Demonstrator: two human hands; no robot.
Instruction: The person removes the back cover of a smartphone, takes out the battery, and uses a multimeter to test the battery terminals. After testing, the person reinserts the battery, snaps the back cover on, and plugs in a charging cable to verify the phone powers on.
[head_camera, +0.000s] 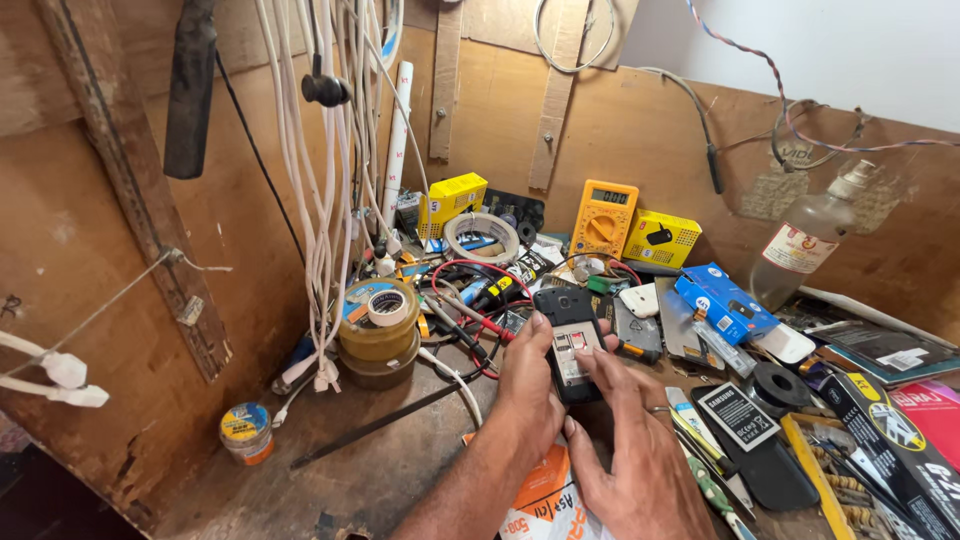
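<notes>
A small black mobile phone (565, 305) with its back cover off lies face down at the middle of the wooden workbench (380, 470). My left hand (528, 385) grips the phone along its left side, thumb up by the top edge. My right hand (630, 450) comes in from below, with a fingertip resting on the open battery bay. A loose black phone battery (737, 413) lies just right of my right hand.
A stack of tape rolls (378, 330) stands to the left, under hanging white cables (325, 180). Behind are a yellow multimeter (603, 217), yellow boxes (452, 198), a blue box (725, 302) and a clear bottle (808, 240). Tools and cartons crowd the right side.
</notes>
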